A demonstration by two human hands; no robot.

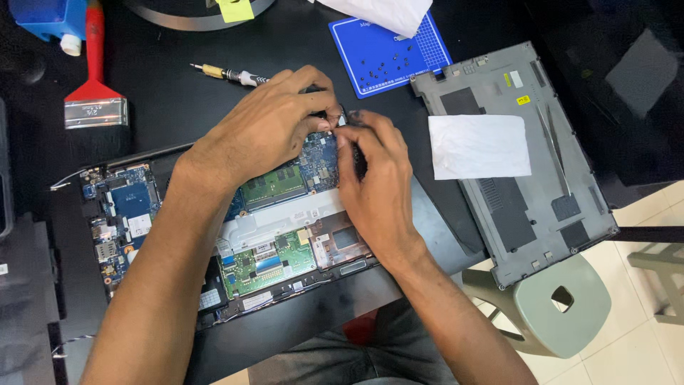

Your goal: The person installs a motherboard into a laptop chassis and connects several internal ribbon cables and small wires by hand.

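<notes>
At the desk's (178, 100) far left corner lies a red brush (94, 85), bristles toward the near edge. Beside it, further right, a screwdriver (228, 73) rests on the desk, touching the left hand. An opened laptop (142, 214) sits along the near edge, boards bared. The left hand (267, 125) and right hand (374, 185) meet over the laptop's far right corner, each grip pinched on a small part (340, 120) there; what it is I cannot tell. Toward the far edge lies a blue mat (388, 50) dotted with screws. At the right edge rests the grey cover (513, 214), a white paper (479, 146) on it.
</notes>
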